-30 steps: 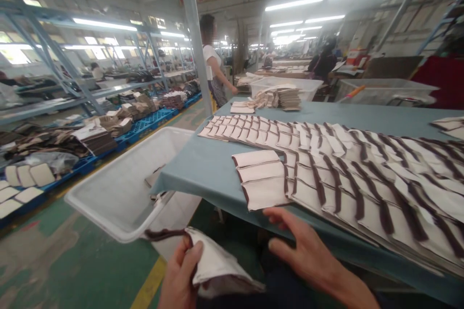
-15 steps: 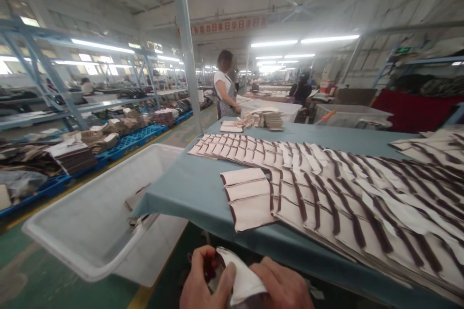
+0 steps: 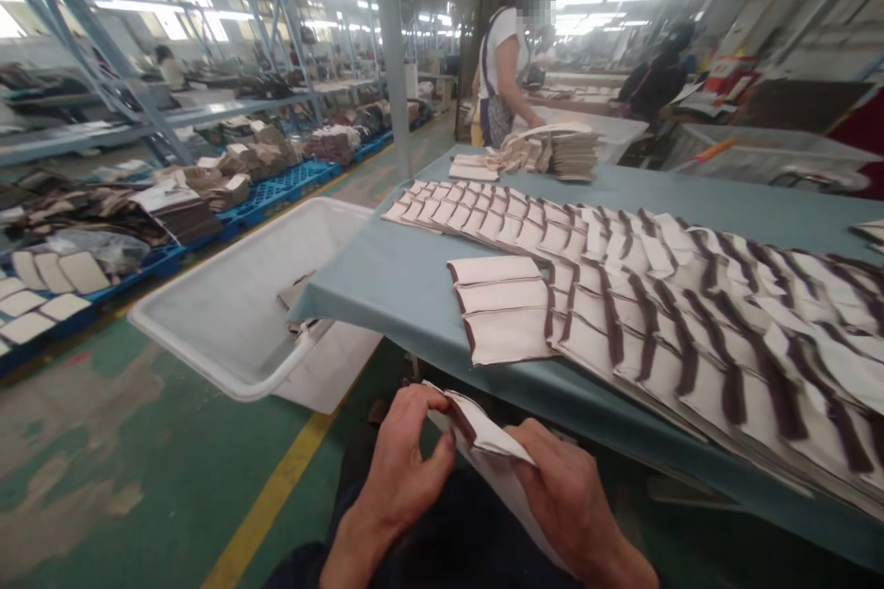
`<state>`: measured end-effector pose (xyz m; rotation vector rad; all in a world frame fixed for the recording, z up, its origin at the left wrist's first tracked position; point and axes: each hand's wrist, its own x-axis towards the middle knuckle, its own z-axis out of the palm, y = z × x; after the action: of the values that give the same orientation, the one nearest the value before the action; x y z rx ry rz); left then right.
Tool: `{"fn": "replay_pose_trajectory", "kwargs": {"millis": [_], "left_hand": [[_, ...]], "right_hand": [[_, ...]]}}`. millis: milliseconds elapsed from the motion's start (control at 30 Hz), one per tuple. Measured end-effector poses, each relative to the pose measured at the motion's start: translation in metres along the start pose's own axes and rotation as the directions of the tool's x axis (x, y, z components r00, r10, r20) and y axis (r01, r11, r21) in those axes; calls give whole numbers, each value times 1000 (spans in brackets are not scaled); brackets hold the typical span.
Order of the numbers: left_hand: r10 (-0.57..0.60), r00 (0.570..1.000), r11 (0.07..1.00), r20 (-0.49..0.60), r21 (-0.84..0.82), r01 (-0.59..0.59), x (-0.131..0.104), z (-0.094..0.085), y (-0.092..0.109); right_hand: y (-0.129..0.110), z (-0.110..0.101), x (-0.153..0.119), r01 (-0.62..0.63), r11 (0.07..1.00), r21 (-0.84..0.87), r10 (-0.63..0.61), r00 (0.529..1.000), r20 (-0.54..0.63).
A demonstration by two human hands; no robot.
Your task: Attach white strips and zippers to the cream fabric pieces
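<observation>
Between my hands, over my lap, is a white fabric piece [image 3: 492, 434] with a dark brown band along a folded edge. My left hand [image 3: 412, 453] pinches its left end with thumb and fingers. The right hand [image 3: 567, 495] closes around the other end, where a pale flap hangs below; its fingertips are partly hidden behind the cloth. Just past my hands, three overlapping cream pieces with brown edges [image 3: 507, 322] lie near the front edge of the blue-covered table [image 3: 407, 294]. Long overlapping rows of similar pieces [image 3: 642, 322] spread to the right.
Left of the table stands a white plastic bin [image 3: 207, 331] with some cloth inside. A grey post [image 3: 392, 55] rises behind it. A co-worker [image 3: 503, 64] stands at the far end by a stack of cloth pieces [image 3: 573, 152]. Blue pallets [image 3: 296, 184] with piled fabric line the left.
The view has tilted down and come closer to the table. My hands have turned the fabric piece, so its brown band and hanging flap now show. Both hands still hold it.
</observation>
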<state>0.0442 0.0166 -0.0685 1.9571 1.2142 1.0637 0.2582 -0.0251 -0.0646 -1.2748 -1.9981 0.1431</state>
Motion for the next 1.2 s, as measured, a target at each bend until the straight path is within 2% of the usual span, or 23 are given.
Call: {"fn": "replay_pose_trajectory", "kwargs": {"millis": [133,233,333,400,500,600,700,767,933,1067,1200], "left_hand": [[8,992,998,123,-62,0,1,3,8],[10,989,996,151,-86,3,-1,0,22],[-41,967,989,251,-129,75,-3,-5,34],[-135,945,968,298,-166,191,-4,-6,38],[-287,913,916,291,-195,350,-10,-6,34],[-357,873,860,333,-248,446,-17,-7,26],[-346,860,848,375,-267,458,-21,-12,24],[-324,874,884,363,-213,416,-22,-15,26],[-261,910,948,322,-90,304,-23,-16,32],[-264,894,944,362,-94,317,-21,-19,35],[-270,877,912,398,-185,365,-16,-22,36]], "right_hand": [[4,-1,-3,-24,1000,-6,25,998,58],[9,1,-3,33,998,-54,-26,991,131],[12,7,-3,75,996,-54,-61,971,229],[11,11,-4,32,999,-32,-20,947,321],[2,14,-6,-176,983,62,130,885,448],[-11,13,-5,-451,866,215,281,796,536],[-21,9,2,-615,729,302,383,732,564],[-23,7,8,-660,666,347,403,710,578],[-19,10,17,-738,503,450,337,647,684],[-14,15,15,-774,375,510,296,622,726],[-8,19,14,-803,222,554,203,593,779]]}}
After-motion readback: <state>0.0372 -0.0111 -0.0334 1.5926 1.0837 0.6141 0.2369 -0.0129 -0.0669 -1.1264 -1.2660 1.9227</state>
